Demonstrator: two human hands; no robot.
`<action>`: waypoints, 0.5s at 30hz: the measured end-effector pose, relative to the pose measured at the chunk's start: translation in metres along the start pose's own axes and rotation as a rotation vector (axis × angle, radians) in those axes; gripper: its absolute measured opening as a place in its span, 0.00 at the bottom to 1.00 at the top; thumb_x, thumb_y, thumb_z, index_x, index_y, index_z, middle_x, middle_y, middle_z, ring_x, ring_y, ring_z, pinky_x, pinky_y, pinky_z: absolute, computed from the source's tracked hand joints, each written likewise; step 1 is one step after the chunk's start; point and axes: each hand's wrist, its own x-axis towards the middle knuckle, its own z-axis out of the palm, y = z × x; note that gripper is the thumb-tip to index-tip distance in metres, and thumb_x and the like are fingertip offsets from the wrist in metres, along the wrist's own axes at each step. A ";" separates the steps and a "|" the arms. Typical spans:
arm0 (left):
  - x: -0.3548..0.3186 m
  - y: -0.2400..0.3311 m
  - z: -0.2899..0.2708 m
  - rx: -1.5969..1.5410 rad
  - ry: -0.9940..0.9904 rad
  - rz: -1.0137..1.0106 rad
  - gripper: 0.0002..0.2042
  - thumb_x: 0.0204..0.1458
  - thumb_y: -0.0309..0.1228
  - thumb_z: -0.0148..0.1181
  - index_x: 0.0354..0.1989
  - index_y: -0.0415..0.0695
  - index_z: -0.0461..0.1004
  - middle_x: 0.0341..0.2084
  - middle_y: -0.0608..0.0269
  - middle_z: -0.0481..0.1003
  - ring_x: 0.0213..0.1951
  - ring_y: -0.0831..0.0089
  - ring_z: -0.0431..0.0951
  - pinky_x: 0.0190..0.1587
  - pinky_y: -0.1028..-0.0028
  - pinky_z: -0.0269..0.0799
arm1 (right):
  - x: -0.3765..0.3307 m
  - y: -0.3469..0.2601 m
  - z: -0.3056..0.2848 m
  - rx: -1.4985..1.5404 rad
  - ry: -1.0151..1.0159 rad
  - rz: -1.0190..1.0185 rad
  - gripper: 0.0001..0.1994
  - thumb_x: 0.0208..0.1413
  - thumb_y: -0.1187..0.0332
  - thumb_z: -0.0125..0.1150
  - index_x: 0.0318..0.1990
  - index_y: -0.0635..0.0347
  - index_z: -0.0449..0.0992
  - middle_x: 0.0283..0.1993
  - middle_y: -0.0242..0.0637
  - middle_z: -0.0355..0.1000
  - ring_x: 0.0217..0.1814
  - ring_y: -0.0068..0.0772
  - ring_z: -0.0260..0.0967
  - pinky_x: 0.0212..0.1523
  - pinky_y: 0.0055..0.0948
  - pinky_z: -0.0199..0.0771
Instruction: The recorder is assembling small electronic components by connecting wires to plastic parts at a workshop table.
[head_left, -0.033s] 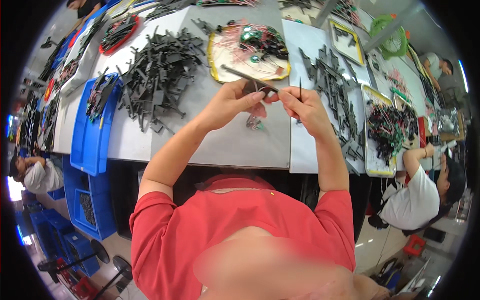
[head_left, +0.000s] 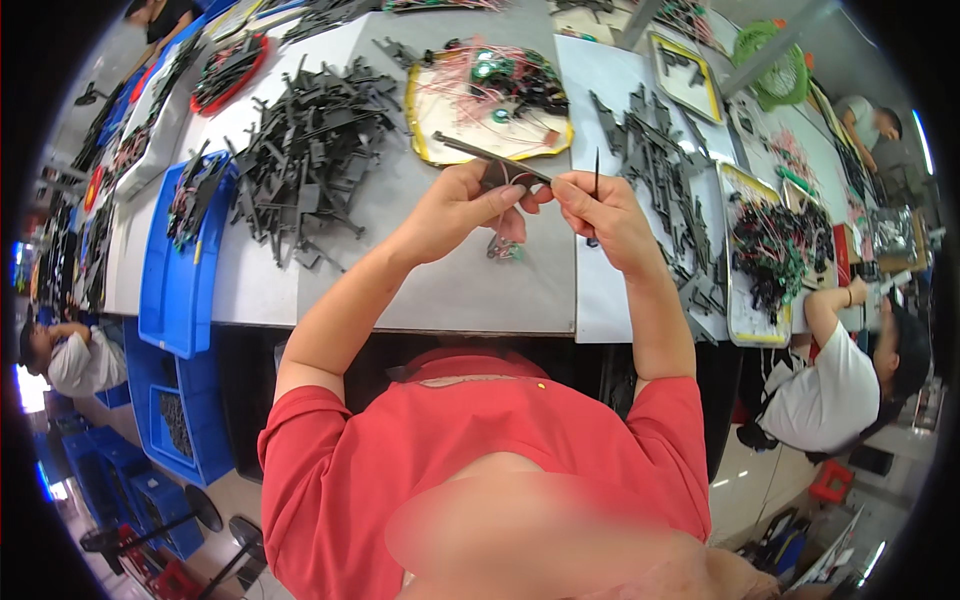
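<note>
Above grey table [head_left: 450,290], left hand [head_left: 465,208] pinching black part [head_left: 488,153]; right hand [head_left: 612,215] holding thin tool [head_left: 597,168], fingertips together at part's end

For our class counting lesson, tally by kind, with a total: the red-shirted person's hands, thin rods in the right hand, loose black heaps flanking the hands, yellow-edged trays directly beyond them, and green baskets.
Left hand and right hand: 2
Thin dark rod: 1
Left heap and right heap of black parts: 2
Yellow-edged tray: 1
Green basket: 1
Total: 7
</note>
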 end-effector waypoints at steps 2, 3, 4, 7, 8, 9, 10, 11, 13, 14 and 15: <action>0.006 -0.020 0.000 0.215 0.069 0.124 0.11 0.55 0.28 0.50 0.43 0.34 0.67 0.32 0.63 0.73 0.27 0.83 0.70 0.28 0.82 0.65 | -0.004 0.017 -0.005 0.138 -0.008 0.092 0.13 0.58 0.62 0.51 0.35 0.65 0.74 0.16 0.19 0.56 0.16 0.09 0.46 0.17 0.13 0.43; 0.008 -0.020 0.010 0.178 0.097 0.230 0.09 0.55 0.27 0.49 0.41 0.35 0.69 0.30 0.67 0.73 0.25 0.86 0.66 0.26 0.83 0.62 | -0.007 0.028 -0.008 0.240 0.004 0.153 0.13 0.58 0.62 0.51 0.35 0.65 0.73 0.16 0.20 0.56 0.16 0.09 0.46 0.17 0.13 0.43; 0.009 -0.024 0.007 0.258 0.068 0.136 0.08 0.55 0.27 0.50 0.40 0.36 0.69 0.28 0.68 0.74 0.26 0.86 0.66 0.26 0.83 0.62 | -0.009 0.038 -0.012 0.287 -0.011 0.189 0.13 0.58 0.63 0.50 0.36 0.65 0.73 0.17 0.20 0.56 0.16 0.10 0.46 0.17 0.13 0.44; 0.007 -0.046 0.000 0.210 -0.023 0.018 0.07 0.53 0.28 0.51 0.36 0.37 0.71 0.26 0.69 0.74 0.24 0.87 0.64 0.25 0.84 0.59 | -0.023 0.049 -0.016 0.031 -0.039 0.266 0.11 0.58 0.65 0.50 0.40 0.63 0.73 0.22 0.25 0.67 0.20 0.11 0.55 0.20 0.12 0.53; 0.005 -0.049 -0.001 0.094 -0.011 -0.049 0.07 0.53 0.28 0.51 0.36 0.38 0.71 0.26 0.68 0.74 0.23 0.88 0.62 0.24 0.84 0.58 | -0.024 0.044 -0.023 -0.033 -0.055 0.196 0.11 0.58 0.65 0.51 0.43 0.61 0.73 0.25 0.27 0.69 0.21 0.12 0.57 0.22 0.12 0.55; 0.003 -0.051 0.000 -0.022 -0.005 -0.116 0.07 0.53 0.28 0.51 0.36 0.38 0.71 0.26 0.67 0.73 0.21 0.88 0.60 0.23 0.84 0.56 | -0.027 0.041 -0.035 -0.094 -0.065 0.127 0.12 0.57 0.66 0.52 0.45 0.60 0.73 0.28 0.29 0.72 0.23 0.12 0.59 0.24 0.12 0.58; 0.005 -0.057 -0.002 -0.139 0.037 -0.111 0.07 0.53 0.27 0.50 0.36 0.38 0.70 0.25 0.64 0.73 0.19 0.87 0.57 0.21 0.84 0.53 | -0.023 0.048 -0.060 -0.257 0.034 0.052 0.13 0.57 0.67 0.52 0.47 0.59 0.73 0.34 0.30 0.74 0.25 0.14 0.63 0.27 0.16 0.64; 0.005 -0.059 -0.003 -0.139 0.036 -0.110 0.07 0.53 0.27 0.50 0.36 0.38 0.70 0.25 0.64 0.73 0.19 0.87 0.57 0.21 0.84 0.53 | -0.018 0.054 -0.090 -0.558 0.166 -0.005 0.12 0.56 0.67 0.52 0.46 0.60 0.73 0.36 0.32 0.74 0.26 0.17 0.64 0.29 0.18 0.65; 0.004 -0.063 -0.004 -0.245 0.167 -0.134 0.07 0.53 0.26 0.49 0.37 0.37 0.68 0.25 0.62 0.72 0.19 0.86 0.57 0.21 0.84 0.53 | -0.003 0.053 -0.129 -0.975 0.321 -0.003 0.10 0.55 0.68 0.52 0.43 0.59 0.75 0.38 0.35 0.74 0.28 0.24 0.68 0.31 0.23 0.68; 0.004 -0.065 -0.003 -0.246 0.171 -0.131 0.07 0.53 0.26 0.49 0.37 0.37 0.68 0.25 0.62 0.72 0.19 0.86 0.57 0.21 0.84 0.53 | 0.005 0.048 -0.139 -1.094 0.348 0.060 0.10 0.54 0.70 0.53 0.42 0.57 0.76 0.37 0.36 0.74 0.29 0.28 0.70 0.32 0.26 0.69; 0.004 -0.066 -0.001 -0.259 0.191 -0.111 0.07 0.53 0.26 0.49 0.37 0.37 0.68 0.25 0.62 0.72 0.19 0.86 0.57 0.21 0.84 0.53 | 0.013 0.052 -0.147 -1.097 0.348 0.060 0.10 0.54 0.70 0.53 0.42 0.57 0.76 0.37 0.36 0.74 0.29 0.28 0.70 0.32 0.26 0.69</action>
